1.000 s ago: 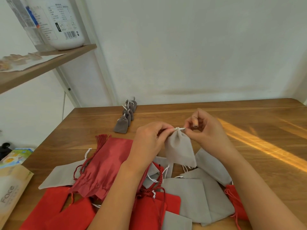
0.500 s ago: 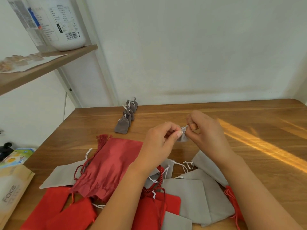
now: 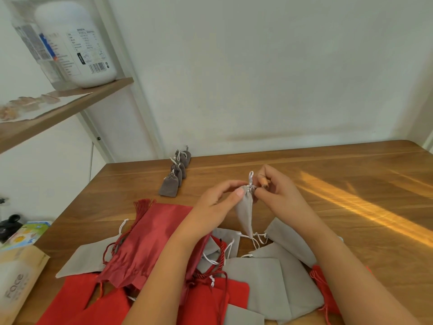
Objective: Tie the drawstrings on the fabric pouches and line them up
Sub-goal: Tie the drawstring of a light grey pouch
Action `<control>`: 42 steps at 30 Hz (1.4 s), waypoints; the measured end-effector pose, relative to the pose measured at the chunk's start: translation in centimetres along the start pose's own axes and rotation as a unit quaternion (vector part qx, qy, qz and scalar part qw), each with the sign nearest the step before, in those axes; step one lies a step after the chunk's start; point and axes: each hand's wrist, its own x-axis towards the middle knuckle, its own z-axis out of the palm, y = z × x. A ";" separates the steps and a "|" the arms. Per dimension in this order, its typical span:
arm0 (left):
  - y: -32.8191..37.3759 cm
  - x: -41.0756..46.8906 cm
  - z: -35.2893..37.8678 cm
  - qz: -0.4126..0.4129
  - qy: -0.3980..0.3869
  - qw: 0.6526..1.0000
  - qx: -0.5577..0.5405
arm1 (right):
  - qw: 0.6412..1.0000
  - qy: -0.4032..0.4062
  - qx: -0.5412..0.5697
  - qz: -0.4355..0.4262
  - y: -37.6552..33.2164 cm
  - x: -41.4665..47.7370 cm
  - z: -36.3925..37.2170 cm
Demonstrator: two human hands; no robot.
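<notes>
Now unfurled, grey pouch (image 3: 244, 213) hangs; left hand (image 3: 215, 205), right hand (image 3: 281, 195) pinch its neck.

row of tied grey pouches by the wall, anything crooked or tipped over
Nothing stands out: the tied grey pouches stand in one tight line, none toppled. Only the untied pouches in front lie jumbled.

The right of the table (image 3: 351, 174) is bare wood to pass over, but the pouch pile (image 3: 262, 275) in front and the row of tied pouches (image 3: 174, 177) back left block the way.
</notes>
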 end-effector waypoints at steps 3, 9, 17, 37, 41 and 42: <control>0.5 0.1 0.0 -0.017 0.010 1.000 -0.024 | 0.999 0.037 0.018 -0.001 0.0 0.1 -0.5; 1.5 0.3 -0.4 -0.067 0.096 0.993 0.027 | 0.994 0.063 -0.082 0.029 1.1 0.4 -0.9; 0.2 5.7 -5.8 -0.164 0.133 0.973 0.089 | 0.837 -0.094 -0.462 0.277 1.9 -0.2 -2.7; -8.8 15.1 -7.8 -0.214 0.191 0.922 0.259 | 0.907 -0.016 -0.356 0.225 3.2 0.9 -1.8; -9.1 15.3 -7.6 -0.210 0.224 0.918 0.250 | 0.909 -0.015 -0.354 0.220 3.7 1.0 -2.0; -9.1 15.2 -7.5 -0.205 0.225 0.915 0.263 | 0.908 -0.017 -0.355 0.221 3.7 1.0 -2.1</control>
